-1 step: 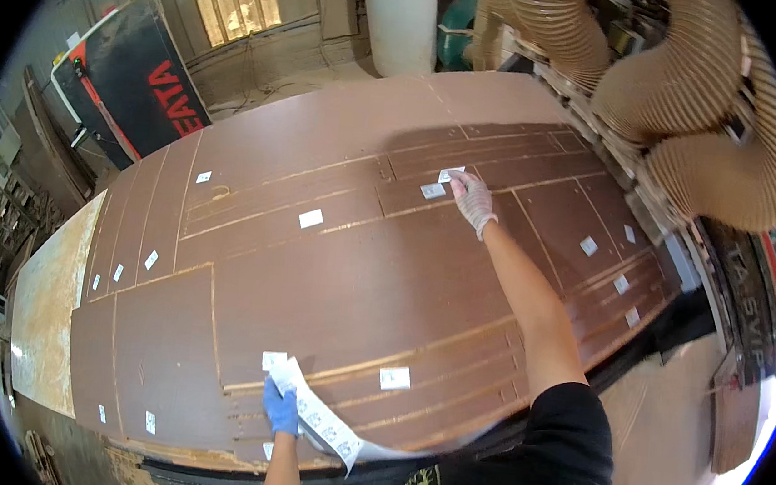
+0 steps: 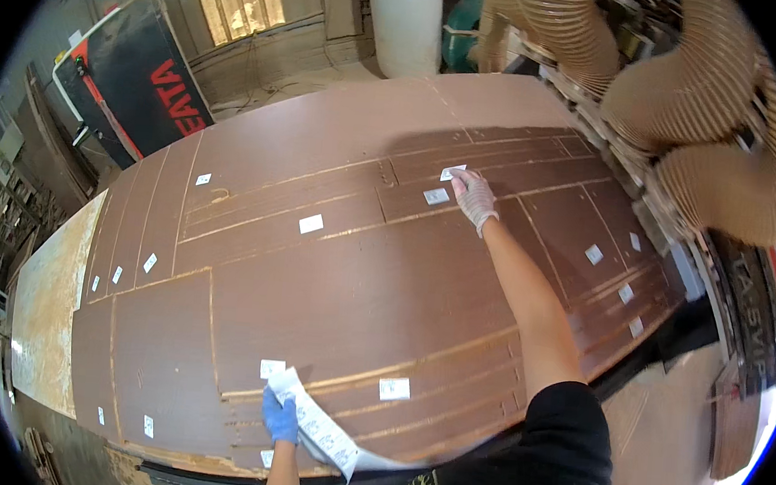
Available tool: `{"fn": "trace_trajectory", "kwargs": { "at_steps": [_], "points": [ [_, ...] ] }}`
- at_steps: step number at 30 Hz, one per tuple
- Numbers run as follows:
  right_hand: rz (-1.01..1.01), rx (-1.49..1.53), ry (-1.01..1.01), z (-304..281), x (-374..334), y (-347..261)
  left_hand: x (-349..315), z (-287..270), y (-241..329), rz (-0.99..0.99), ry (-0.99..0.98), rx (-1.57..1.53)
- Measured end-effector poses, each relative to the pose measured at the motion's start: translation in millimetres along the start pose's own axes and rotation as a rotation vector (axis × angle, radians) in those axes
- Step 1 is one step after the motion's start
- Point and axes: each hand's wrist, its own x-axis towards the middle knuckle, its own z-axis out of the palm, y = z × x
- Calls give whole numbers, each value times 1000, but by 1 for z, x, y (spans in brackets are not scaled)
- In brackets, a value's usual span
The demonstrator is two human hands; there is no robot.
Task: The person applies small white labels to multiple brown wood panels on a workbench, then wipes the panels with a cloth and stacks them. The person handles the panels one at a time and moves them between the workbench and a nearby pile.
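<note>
My left hand [image 2: 280, 416], in a blue glove, closes on a long white strip of printed labels [image 2: 325, 435] that curls to the right over the near edge of the cut brown board [image 2: 328, 306]. My right hand [image 2: 474, 199], in a pale glove, reaches to the far middle of the board. Its fingers pinch a small white label [image 2: 454, 172] at or just above the surface; whether it is stuck down I cannot tell. Just left of that hand lies another label [image 2: 436, 196]. A square label [image 2: 272, 369] sits just beyond my left hand.
Several more labels, such as a white one [image 2: 394, 389], dot the board between its cut grooves. Large ribbed hoses [image 2: 691, 102] and machinery border the right side. A dark machine panel [image 2: 141, 77] stands at the far left, and a white drum [image 2: 405, 34] at the back.
Hardly anything differs. The view has shifted slightly, and both hands keep their places with the strip and the label.
</note>
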Motion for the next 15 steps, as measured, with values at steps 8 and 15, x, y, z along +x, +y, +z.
{"fn": "trace_trajectory", "kwargs": {
  "at_steps": [8,15],
  "points": [
    [22,-150,-71,123,99,86,-4,5,-21,-131,108,60],
    [-59,-524,-98,137,106,127,-5,8,-18,-84,227,260]
  ]
}}
